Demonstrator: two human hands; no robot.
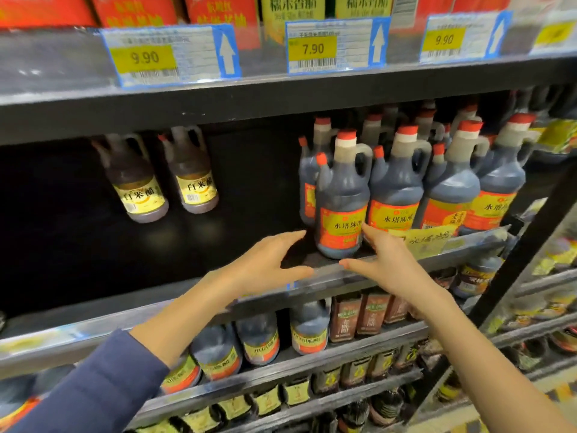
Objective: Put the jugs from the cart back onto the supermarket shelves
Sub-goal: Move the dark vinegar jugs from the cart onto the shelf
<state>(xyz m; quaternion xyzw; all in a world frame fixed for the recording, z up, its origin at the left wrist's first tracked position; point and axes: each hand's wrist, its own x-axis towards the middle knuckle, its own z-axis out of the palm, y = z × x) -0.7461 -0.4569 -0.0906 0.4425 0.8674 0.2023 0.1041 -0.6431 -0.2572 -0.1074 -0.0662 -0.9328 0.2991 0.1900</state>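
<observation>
A dark vinegar jug [342, 198] with a red cap and a red-and-yellow label stands upright at the front edge of the black middle shelf [193, 245]. My left hand [268, 260] is open just left of its base, fingers spread, not touching it. My right hand [387, 254] is open to the right of the base, with fingertips close to the label. More jugs of the same kind [396, 189] stand in rows to the right and behind it. The cart is out of view.
Two brown jugs with yellow labels [137, 182] stand far back on the left of the same shelf, with bare shelf between them and the dark jugs. Price tags [334, 45] hang on the shelf above. Lower shelves hold more jugs [309, 332] and bottles.
</observation>
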